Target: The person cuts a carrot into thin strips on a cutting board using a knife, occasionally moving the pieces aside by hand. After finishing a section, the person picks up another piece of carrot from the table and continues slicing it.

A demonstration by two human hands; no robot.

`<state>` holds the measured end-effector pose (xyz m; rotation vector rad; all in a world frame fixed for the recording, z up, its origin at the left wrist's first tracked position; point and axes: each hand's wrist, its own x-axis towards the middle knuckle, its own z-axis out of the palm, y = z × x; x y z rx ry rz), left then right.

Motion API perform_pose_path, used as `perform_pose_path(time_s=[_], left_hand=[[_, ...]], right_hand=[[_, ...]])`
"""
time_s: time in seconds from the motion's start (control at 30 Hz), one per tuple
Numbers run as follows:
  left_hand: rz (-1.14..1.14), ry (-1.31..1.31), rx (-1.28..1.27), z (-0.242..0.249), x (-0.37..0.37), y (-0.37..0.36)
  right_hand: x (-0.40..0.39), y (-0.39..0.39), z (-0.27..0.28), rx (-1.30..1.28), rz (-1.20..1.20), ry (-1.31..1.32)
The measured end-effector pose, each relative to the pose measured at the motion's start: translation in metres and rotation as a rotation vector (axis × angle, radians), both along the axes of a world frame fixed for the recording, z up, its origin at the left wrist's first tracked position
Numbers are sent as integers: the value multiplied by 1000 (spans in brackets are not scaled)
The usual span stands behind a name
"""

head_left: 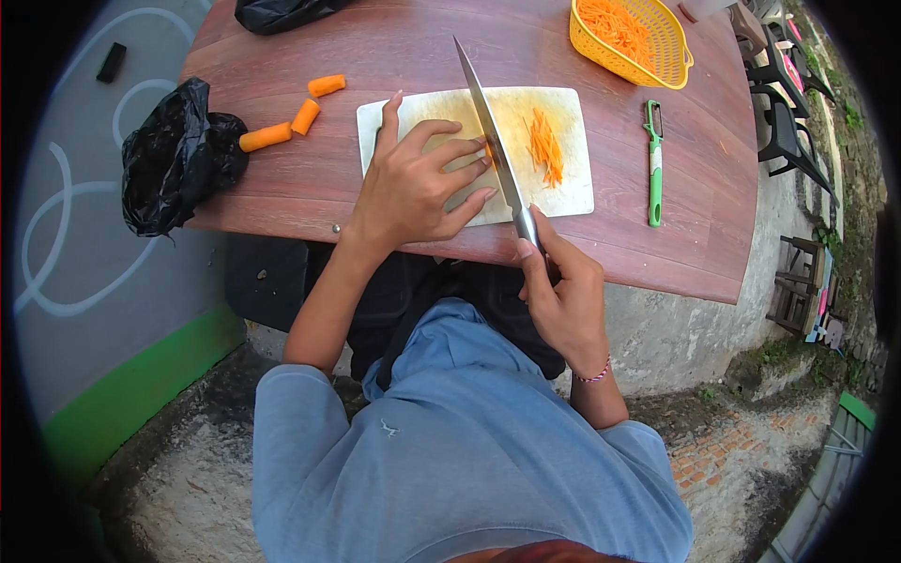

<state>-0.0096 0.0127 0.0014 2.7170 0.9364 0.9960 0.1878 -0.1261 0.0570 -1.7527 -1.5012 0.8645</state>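
My right hand (568, 291) is wrapped around the handle of a large kitchen knife (495, 131), whose blade points away from me over the white cutting board (380, 117). My left hand (413, 183) is on the board to the left of the blade, little finger stretched out. Its other fingertips press on a carrot piece (489, 150); only a sliver of orange shows between them and the blade, and the rest is hidden. To the right of the knife, thin carrot strips (544, 150) lie in a small pile on the board.
Three peeled carrot pieces (305, 116) lie on the wooden table (694, 188) beside a black plastic bag (178, 159). A green-handled peeler (654, 169) lies right of the board. Behind it stands a yellow basket (671, 66) of shredded carrot (615, 28). Another black bag (282, 13) sits at the far edge.
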Motion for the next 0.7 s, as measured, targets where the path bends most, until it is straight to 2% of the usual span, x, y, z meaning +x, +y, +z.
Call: perform_pose_path(time_s=[0.7], left_hand=[[-7,0,-13,1,-2,0]], right_hand=[[-2,-7,0,13,3,1]])
